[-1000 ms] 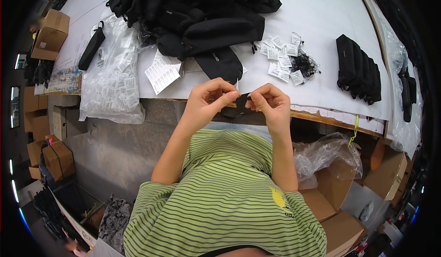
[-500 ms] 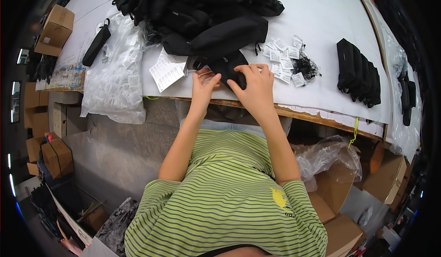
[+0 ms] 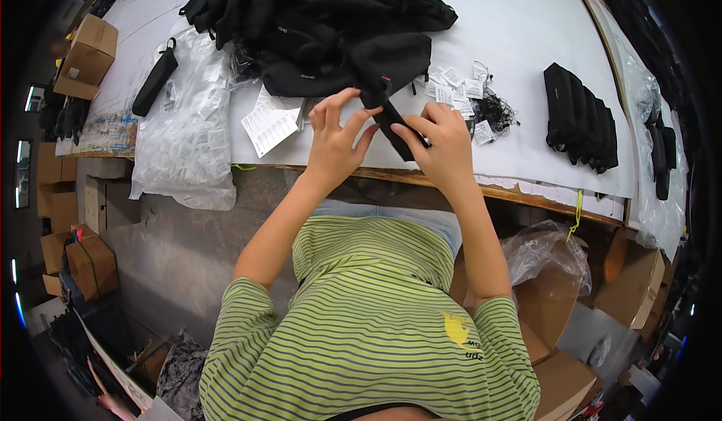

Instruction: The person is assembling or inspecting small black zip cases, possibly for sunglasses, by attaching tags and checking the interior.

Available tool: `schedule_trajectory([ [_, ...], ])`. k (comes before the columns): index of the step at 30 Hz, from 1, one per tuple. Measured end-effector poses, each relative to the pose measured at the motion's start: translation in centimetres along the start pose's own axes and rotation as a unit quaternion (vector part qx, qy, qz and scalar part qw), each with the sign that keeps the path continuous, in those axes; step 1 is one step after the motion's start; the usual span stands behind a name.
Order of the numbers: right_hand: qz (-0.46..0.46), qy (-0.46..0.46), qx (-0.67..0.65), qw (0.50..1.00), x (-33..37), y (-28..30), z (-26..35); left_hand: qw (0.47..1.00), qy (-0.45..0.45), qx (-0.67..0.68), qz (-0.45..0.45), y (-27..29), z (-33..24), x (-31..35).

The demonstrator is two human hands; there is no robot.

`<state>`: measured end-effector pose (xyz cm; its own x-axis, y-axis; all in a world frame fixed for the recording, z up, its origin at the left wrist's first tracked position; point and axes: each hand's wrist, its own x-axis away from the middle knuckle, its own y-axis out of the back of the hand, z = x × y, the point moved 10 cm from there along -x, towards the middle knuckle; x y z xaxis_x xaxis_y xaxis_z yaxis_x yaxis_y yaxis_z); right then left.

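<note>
Both hands are at a narrow black fabric pouch (image 3: 392, 129), tilted over the table's near edge. My right hand (image 3: 444, 144) pinches its lower right side between thumb and fingers. My left hand (image 3: 335, 136) is at its upper left side, fingers curved and fingertips against the fabric; how firmly it grips is hard to see. A small red mark shows near the pouch's upper part. Just beyond lies a heap of black fabric pouches (image 3: 316, 33). White printed paper tags (image 3: 268, 124) lie left of my left hand.
Small white tags (image 3: 455, 86) with tangled black strings (image 3: 494, 110) lie right of my hands. Farther right stands a row of black pouches (image 3: 579, 116). On the left, a clear bag of labels (image 3: 184, 142) overhangs the table edge, with one black pouch (image 3: 156, 79) on it. Cardboard boxes (image 3: 90, 259) stand around.
The pouch has turned from lying broad and flat to a narrow, slanted position, its lower end swung right. My right hand has moved right and slightly down; my left hand's fingers have spread more.
</note>
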<state>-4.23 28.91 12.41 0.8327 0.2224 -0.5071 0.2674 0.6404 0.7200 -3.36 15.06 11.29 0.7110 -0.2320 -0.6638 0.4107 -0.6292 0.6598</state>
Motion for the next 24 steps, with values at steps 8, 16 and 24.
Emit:
schedule_trajectory([
  [8, -0.019, -0.049, -0.017, 0.998, 1.0, 3.7, -0.5, 0.985, -0.129, 0.052, 0.104, -0.8, -3.1, 0.9],
  [16, 0.089, -0.098, -0.133, 0.982, 1.3, 2.0, -0.6, 0.981, -0.156, 0.055, 0.101, 0.4, -3.6, 1.0],
  [24, 0.219, -0.147, -0.235, 0.936, 2.4, -2.0, -1.3, 0.903, -0.007, 0.11, 0.416, 0.3, -4.1, 2.2],
])
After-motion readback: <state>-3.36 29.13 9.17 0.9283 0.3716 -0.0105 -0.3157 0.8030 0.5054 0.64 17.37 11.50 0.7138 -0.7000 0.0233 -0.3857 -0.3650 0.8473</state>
